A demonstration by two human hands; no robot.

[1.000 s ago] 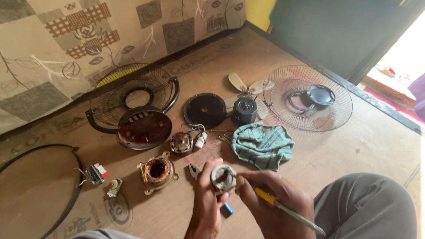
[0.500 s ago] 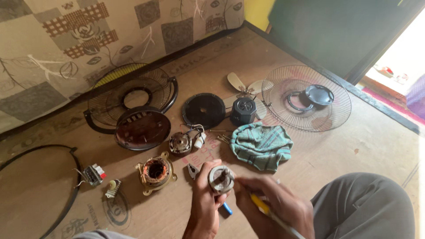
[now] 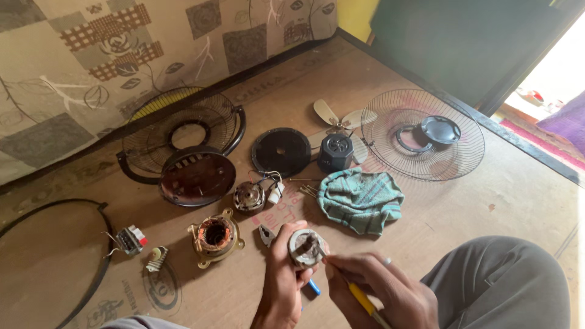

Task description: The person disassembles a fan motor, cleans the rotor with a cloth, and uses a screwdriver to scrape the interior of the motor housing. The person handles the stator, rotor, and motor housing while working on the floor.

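Observation:
My left hand grips a round grey metal motor part and holds it up just above the floor. My right hand holds a yellow-handled screwdriver, its tip resting on the face of the motor part. Left of my hands, a copper-wound motor stator in a brass-coloured frame lies on the floor. A second small motor part with wires lies behind it. A blue-tipped tool pokes out from under my left hand.
Fan pieces are spread over the brown floor: a wire guard with a dark round housing, a black disc, a black motor cover on beige blades, another wire guard, a green cloth, a black ring, a small switch block. My knee is at right.
The screwdriver tip has moved onto the face of the motor part, and my right hand has shifted slightly toward it. The parts on the floor have not moved.

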